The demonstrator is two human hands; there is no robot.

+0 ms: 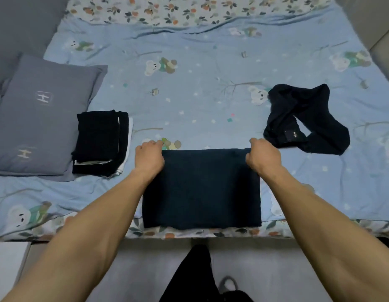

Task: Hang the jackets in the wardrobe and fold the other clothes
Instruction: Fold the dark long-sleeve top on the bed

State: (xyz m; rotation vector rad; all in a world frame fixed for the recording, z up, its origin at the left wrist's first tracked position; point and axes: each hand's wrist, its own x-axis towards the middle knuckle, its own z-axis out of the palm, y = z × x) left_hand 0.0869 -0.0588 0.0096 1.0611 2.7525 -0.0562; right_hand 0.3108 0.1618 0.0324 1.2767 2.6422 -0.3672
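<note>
Dark navy garment, folded to a neat rectangle, lies flat on the bed at the near edge, centred btwn the two forearms. Its near hem sits just short of the floral border of the bedding; its far edge runs straight across btwn the two hands.

Left hand is at the far-left corner of the garment, fingers curled down around the cloth edge, knuckles up, gripping it. Right hand does the same at the far-right corner, fingers curled and pinching the fabric. So the whole garment lies on the near side of both grips, w/ only the far edge in the hands. Whether that edge is lifted off the bed or pressed flat, can't tell.

Stack of folded dark clothes sits to the left, just beside the grey pillow, w/ some white layers showing at its edges. Well apart on the right, past the right hand, an unfolded dark garment lies crumpled, a small label visible on it.
</note>
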